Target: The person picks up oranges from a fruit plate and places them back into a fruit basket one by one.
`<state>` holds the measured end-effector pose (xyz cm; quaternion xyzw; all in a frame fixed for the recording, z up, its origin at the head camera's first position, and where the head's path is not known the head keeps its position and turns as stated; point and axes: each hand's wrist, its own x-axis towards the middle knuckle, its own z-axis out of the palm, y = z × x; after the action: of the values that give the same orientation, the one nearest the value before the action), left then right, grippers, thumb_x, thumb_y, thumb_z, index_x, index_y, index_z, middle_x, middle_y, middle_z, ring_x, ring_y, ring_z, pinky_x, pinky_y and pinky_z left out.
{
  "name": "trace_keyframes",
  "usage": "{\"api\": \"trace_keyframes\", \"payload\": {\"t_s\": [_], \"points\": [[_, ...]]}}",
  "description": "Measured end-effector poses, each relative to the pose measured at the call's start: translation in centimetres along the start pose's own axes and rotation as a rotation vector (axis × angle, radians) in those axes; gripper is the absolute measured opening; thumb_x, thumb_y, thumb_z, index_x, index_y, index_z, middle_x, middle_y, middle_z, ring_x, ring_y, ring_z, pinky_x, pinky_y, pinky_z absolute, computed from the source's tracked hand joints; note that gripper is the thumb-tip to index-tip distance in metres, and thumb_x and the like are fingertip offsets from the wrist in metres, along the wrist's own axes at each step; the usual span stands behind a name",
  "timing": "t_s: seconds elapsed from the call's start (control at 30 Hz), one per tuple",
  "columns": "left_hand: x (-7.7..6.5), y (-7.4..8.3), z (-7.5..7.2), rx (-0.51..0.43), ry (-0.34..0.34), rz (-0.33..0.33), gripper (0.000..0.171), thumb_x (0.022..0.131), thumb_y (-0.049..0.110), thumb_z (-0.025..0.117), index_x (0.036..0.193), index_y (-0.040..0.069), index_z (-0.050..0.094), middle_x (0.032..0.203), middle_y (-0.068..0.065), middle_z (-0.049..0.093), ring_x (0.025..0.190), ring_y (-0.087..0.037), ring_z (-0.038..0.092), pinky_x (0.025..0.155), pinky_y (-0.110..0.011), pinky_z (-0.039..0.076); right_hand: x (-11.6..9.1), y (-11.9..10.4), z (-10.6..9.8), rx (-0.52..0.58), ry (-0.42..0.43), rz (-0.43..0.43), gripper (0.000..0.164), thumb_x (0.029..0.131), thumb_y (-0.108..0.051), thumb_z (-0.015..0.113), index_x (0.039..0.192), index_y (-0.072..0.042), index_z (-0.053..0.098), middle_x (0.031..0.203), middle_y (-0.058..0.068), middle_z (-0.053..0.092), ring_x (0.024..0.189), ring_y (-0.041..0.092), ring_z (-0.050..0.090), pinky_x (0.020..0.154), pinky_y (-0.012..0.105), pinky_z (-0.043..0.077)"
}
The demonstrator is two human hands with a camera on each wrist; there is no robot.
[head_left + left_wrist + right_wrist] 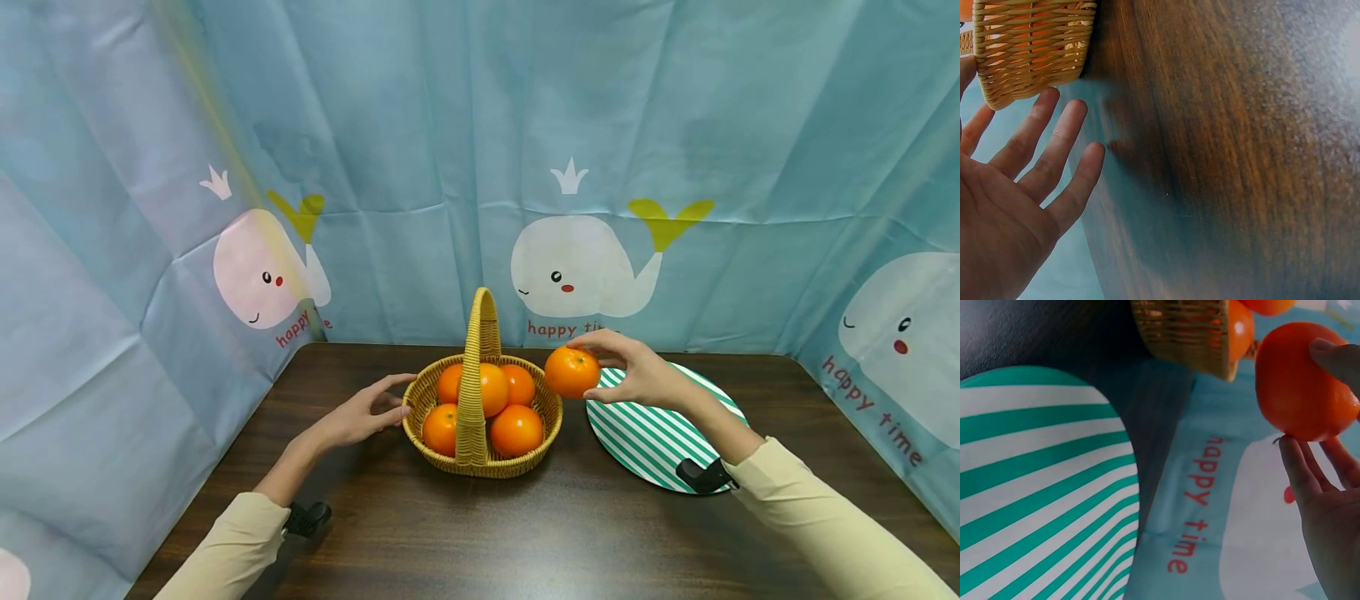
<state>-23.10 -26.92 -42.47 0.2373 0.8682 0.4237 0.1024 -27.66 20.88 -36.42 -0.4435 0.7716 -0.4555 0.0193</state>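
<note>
A yellow wicker basket (471,468) with a tall arched handle stands on the table, holding several oranges (517,431). Just right of its rim, my right hand (637,372) pinches one orange (572,372) between thumb and fingers, clear of the table. In the right wrist view this held orange (1300,384) shows the thumb on one side and the fingertips on the other. My left hand (369,412) touches the basket's left rim with its fingertips. Seen from the left wrist, the fingers are spread and fairly straight against the wicker side (1035,53).
A round placemat with green and white stripes (645,442) lies on the dark wooden table (480,533), right of the basket and partly under the right forearm. Behind the table hangs a blue curtain (420,275) printed with white whales.
</note>
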Motion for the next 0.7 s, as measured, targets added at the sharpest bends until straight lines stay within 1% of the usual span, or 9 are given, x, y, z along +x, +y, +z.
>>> {"api": "trace_keyframes", "payload": {"t_s": [0.13,0.27,0.4,0.53,0.7], "points": [[0.0,0.1,0.0,0.006,0.001,-0.002,0.060,0.106,0.027,0.059,0.156,0.008,0.034,0.125,-0.022,0.063,0.099,-0.036,0.066,0.075,-0.048,0.053,0.2,-0.5,0.5,0.009,-0.027,-0.020,0.067,0.081,0.000,0.086,0.141,-0.006,0.057,0.138,0.010,0.053,0.124,0.026,0.054,0.098,0.038,0.048],[-0.1,0.2,0.1,0.006,0.006,-0.005,0.059,0.106,0.027,0.059,0.156,0.007,0.034,0.125,-0.022,0.063,0.099,-0.037,0.066,0.075,-0.049,0.053,0.6,-0.7,1.0,-0.001,-0.039,-0.032,0.065,0.082,-0.001,0.086,0.140,-0.006,0.058,0.140,0.009,0.054,0.126,0.026,0.049,0.098,0.038,0.048],[-0.1,0.2,0.1,0.005,0.005,-0.008,0.060,0.106,0.027,0.059,0.156,0.007,0.033,0.126,-0.023,0.062,0.099,-0.036,0.066,0.076,-0.053,0.053,1.1,-0.9,1.5,-0.008,-0.050,-0.029,0.064,0.082,-0.003,0.086,0.140,-0.008,0.060,0.139,0.009,0.053,0.119,0.026,0.054,0.094,0.036,0.051],[0.0,0.1,0.1,0.004,0.003,-0.006,0.060,0.106,0.027,0.059,0.157,0.008,0.033,0.127,-0.023,0.062,0.099,-0.036,0.067,0.076,-0.052,0.053,1.5,-1.0,2.0,-0.018,-0.068,-0.023,0.063,0.082,-0.004,0.086,0.140,-0.008,0.060,0.139,0.010,0.052,0.115,0.027,0.058,0.089,0.037,0.054],[0.0,0.0,0.1,-0.003,0.003,0.002,0.059,0.106,0.026,0.059,0.157,0.008,0.034,0.126,-0.023,0.062,0.099,-0.037,0.066,0.075,-0.053,0.053,1.6,-0.6,2.5,-0.052,-0.071,-0.022,0.063,0.081,-0.002,0.086,0.139,-0.011,0.061,0.140,0.008,0.052,0.115,0.026,0.057,0.087,0.042,0.055]]}}
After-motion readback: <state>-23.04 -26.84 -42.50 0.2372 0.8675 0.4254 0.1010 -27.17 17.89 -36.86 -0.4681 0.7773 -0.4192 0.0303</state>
